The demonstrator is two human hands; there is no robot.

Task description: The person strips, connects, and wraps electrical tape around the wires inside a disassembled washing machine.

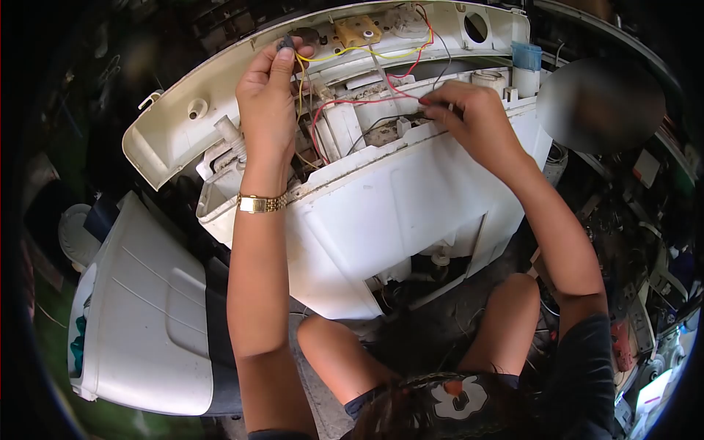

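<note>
A white washing machine body (411, 191) stands before me, its panel (183, 139) tipped back along the top and wiring exposed. My left hand (268, 99), with a gold watch on its wrist, is closed on a small dark connector (286, 44) near the panel. Yellow wire (330, 56) runs from that connector across the panel. My right hand (473, 117) pinches a red wire (359, 101) above the machine's top edge. Dark wires hang between the hands. A yellowish block (358, 31) is fixed inside the panel.
At the left stands a white and dark plastic housing (147, 315). A blue-topped part (526, 56) rises at the machine's right end. Loose parts and tools clutter the right side; a red-handled item (622, 345) lies among them. My bent knees are close to the machine's front.
</note>
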